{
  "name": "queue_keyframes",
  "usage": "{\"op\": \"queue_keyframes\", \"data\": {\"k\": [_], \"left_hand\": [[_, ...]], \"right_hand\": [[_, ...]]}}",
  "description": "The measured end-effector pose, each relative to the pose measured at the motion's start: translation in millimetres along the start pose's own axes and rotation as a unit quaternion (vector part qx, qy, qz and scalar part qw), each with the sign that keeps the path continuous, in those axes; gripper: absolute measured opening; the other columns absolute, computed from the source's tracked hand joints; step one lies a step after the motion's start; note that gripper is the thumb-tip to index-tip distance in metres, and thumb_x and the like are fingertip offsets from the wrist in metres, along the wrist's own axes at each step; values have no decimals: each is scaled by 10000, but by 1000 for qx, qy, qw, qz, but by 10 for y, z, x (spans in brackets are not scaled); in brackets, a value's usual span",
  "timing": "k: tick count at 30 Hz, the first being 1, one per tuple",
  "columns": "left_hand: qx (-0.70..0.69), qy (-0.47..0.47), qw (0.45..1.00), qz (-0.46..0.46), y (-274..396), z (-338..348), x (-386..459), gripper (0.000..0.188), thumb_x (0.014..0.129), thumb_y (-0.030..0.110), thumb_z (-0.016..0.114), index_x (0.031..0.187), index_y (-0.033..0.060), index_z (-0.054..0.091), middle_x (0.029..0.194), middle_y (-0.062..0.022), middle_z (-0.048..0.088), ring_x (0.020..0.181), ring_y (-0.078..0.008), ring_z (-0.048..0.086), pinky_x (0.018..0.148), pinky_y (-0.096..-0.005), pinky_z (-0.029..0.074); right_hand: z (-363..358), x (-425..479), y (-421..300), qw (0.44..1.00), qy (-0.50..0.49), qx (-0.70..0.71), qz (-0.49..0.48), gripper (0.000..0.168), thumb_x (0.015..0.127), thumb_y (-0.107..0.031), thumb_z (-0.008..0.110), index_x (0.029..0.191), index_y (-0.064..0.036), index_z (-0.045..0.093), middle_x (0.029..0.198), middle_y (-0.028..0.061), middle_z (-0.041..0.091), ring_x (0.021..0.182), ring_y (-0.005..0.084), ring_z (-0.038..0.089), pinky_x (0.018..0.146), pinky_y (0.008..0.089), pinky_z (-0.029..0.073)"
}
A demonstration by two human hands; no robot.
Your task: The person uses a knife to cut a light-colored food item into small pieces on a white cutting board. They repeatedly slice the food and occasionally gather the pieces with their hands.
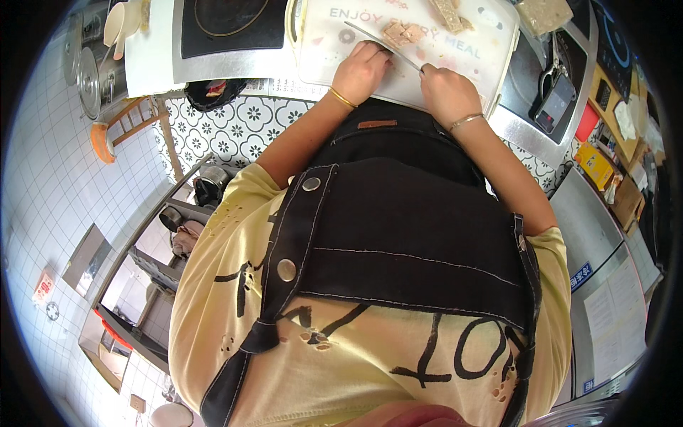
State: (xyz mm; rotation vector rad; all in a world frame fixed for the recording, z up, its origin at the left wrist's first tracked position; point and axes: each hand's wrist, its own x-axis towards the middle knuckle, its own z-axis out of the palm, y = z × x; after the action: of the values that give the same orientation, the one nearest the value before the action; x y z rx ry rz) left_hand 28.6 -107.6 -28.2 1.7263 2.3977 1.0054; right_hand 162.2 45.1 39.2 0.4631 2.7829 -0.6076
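A white printed cutting board lies before me on the counter. My right hand is closed around the handle of a kitchen knife, whose blade points up and left across the board. Close to the blade's near side is my left hand, fingers curled down; whether it holds something under them cannot be told. Just beyond the blade sit pale pinkish-brown food pieces, perhaps meat. A longer strip of similar food lies farther back on the board.
A black cooktop is left of the board. To the right, scissors and a phone lie on another dark cooktop. A bag of food sits at the board's back right corner. A black-lined bin stands below the counter.
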Motion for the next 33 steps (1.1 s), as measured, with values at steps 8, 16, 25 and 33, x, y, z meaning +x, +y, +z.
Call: {"op": "queue_keyframes", "data": {"k": [8, 16, 25, 33], "left_hand": [[-44, 13, 999, 5, 34, -32, 40, 195, 770, 52, 669, 963, 47, 691, 988, -68, 636, 966, -262, 592, 829, -336, 522], [-3, -4, 1000, -17, 1, -11, -43, 184, 779, 36, 652, 959, 39, 689, 983, -67, 639, 955, -264, 597, 821, -336, 525], [-52, 6, 999, 6, 21, -75, 38, 218, 767, 68, 712, 983, 58, 688, 986, -62, 642, 934, -270, 598, 823, -358, 515], [-20, 88, 996, 1, 217, -675, 223, 209, 735, 106, 749, 939, 122, 704, 910, -47, 638, 837, -269, 577, 748, -365, 475]], "right_hand": [[131, 247, 190, 997, 43, 57, -35, 155, 892, -153, 541, 901, -30, 636, 766, 202, 675, 729, 367, 679, 667, 462, 549], [-121, 23, -10, 999, -32, 0, -11, 216, 939, -220, 540, 916, -21, 619, 762, 198, 664, 701, 387, 651, 678, 472, 536], [142, 293, 150, 995, 54, 80, -27, 241, 933, -252, 551, 970, -39, 656, 821, 185, 682, 725, 365, 661, 682, 469, 532], [-224, -116, 112, 989, 137, 49, -24, 326, 825, -221, 682, 1124, -92, 660, 857, 108, 668, 729, 309, 667, 651, 388, 546]]}}
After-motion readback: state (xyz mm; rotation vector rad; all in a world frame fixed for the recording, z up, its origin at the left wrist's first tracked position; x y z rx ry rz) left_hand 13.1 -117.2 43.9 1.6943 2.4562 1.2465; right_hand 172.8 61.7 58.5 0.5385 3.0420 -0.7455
